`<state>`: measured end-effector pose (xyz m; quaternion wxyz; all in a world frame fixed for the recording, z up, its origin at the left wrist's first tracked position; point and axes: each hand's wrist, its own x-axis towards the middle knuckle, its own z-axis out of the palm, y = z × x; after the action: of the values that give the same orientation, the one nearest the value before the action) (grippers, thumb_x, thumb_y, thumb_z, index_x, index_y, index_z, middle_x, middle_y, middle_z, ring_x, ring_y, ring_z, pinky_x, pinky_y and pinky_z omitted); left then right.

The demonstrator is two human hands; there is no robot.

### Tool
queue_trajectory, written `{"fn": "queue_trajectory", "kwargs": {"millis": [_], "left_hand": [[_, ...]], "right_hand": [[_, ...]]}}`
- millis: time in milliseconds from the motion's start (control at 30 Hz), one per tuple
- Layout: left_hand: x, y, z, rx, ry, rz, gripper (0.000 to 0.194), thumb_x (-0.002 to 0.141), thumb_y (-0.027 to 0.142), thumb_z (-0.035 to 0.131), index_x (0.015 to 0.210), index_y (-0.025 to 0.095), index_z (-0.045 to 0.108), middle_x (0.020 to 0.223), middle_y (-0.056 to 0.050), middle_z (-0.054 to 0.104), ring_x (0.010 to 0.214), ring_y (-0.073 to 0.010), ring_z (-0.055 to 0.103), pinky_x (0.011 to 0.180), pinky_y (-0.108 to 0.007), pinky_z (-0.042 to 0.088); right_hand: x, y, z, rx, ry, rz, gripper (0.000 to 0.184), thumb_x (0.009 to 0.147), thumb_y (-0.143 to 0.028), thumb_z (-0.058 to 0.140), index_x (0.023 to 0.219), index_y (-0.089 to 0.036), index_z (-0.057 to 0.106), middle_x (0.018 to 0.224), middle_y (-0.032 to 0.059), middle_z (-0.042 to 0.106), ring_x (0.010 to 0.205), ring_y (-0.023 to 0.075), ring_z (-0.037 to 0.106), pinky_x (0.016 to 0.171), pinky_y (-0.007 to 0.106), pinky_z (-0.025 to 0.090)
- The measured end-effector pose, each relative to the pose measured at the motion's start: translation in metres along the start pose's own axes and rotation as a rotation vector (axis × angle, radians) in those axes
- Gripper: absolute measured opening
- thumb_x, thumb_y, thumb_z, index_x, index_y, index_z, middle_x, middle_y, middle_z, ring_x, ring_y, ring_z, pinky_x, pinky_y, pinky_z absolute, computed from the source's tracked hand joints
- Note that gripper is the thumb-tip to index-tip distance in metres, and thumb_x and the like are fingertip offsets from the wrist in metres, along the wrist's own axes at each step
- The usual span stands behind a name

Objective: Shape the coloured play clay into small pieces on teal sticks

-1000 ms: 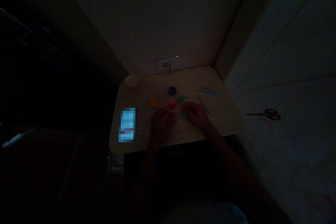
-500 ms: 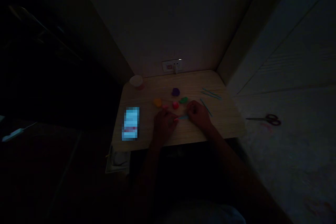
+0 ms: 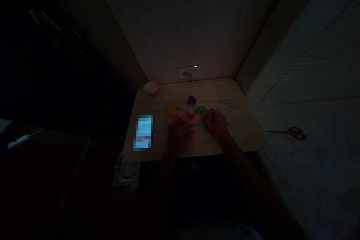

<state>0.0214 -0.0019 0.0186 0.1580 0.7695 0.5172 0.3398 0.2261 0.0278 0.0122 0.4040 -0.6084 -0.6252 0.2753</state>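
Between my two hands lies a thin teal stick (image 3: 199,125), its ends reaching the fingers on both sides. My left hand (image 3: 180,135) is closed, with a small pink clay-like piece (image 3: 192,129) at its fingertips beside the stick. Curled fingers of my right hand (image 3: 216,123) meet the stick's other end; dim light hides the exact grip. Just beyond the hands sit lumps that look like modelling clay: orange (image 3: 172,111), pink (image 3: 180,115), red (image 3: 191,114), green (image 3: 200,109) and purple (image 3: 191,100).
More teal sticks (image 3: 230,102) lie at the right of the small wooden table (image 3: 160,146). A lit phone (image 3: 143,133) rests at the left, a cup (image 3: 151,89) at the back left corner. Scissors (image 3: 292,132) are right of the table. A wall socket (image 3: 189,72) is behind.
The whole view has shifted slightly, so everything appears a little further right. Both hands stay at the stick with nearly the same pose; the pink piece at the left fingertips shows more clearly.
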Motion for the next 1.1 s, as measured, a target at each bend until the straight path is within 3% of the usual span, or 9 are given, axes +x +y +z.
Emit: {"fn": "queue_trajectory", "kwargs": {"millis": [167, 333, 633, 867, 1100], "left_hand": [[-0.001, 0.0, -0.002, 0.02, -0.045, -0.011, 0.005, 0.092, 0.023, 0.07, 0.097, 0.023, 0.071, 0.11, -0.007, 0.069, 0.124, -0.0301, 0.061, 0.106, -0.049, 0.048], [-0.002, -0.001, -0.003, 0.014, -0.043, 0.007, 0.013, 0.091, 0.023, 0.07, 0.103, 0.023, 0.069, 0.119, -0.008, 0.069, 0.136, -0.0312, 0.054, 0.112, -0.051, 0.043], [-0.004, 0.002, -0.008, 0.023, -0.065, 0.02, 0.022, 0.084, 0.014, 0.066, 0.104, 0.023, 0.068, 0.119, -0.008, 0.067, 0.138, -0.0317, 0.052, 0.114, -0.051, 0.042], [-0.007, -0.009, -0.003, -0.066, 0.011, 0.024, 0.014, 0.089, 0.024, 0.069, 0.104, 0.023, 0.068, 0.123, -0.009, 0.066, 0.134, -0.0297, 0.056, 0.114, -0.05, 0.046], [-0.005, -0.012, -0.003, -0.103, 0.02, -0.006, 0.007, 0.093, 0.02, 0.065, 0.098, 0.022, 0.069, 0.109, -0.007, 0.068, 0.116, -0.0258, 0.064, 0.105, -0.045, 0.053]], "right_hand": [[-0.001, 0.002, 0.0, -0.006, -0.007, -0.001, 0.009, 0.083, -0.031, 0.054, 0.088, -0.025, 0.059, 0.064, -0.0029, 0.059, 0.059, 0.0176, 0.055, 0.058, 0.028, 0.038], [-0.002, -0.002, -0.001, -0.023, -0.027, -0.014, 0.01, 0.084, -0.031, 0.055, 0.09, -0.024, 0.061, 0.067, -0.0011, 0.063, 0.061, 0.0183, 0.058, 0.059, 0.028, 0.039], [-0.005, -0.009, 0.0, -0.261, -0.141, -0.107, 0.021, 0.094, -0.037, 0.052, 0.102, -0.022, 0.065, 0.08, 0.0031, 0.072, 0.067, 0.0187, 0.062, 0.062, 0.028, 0.033], [-0.005, -0.014, 0.001, -0.329, -0.206, -0.148, 0.022, 0.101, -0.038, 0.052, 0.104, -0.022, 0.066, 0.09, 0.005, 0.075, 0.078, 0.0206, 0.067, 0.067, 0.028, 0.035], [-0.005, -0.015, 0.0, -0.327, -0.217, -0.163, 0.024, 0.103, -0.039, 0.052, 0.099, -0.022, 0.068, 0.09, 0.0048, 0.076, 0.079, 0.0199, 0.066, 0.069, 0.028, 0.036]]}}
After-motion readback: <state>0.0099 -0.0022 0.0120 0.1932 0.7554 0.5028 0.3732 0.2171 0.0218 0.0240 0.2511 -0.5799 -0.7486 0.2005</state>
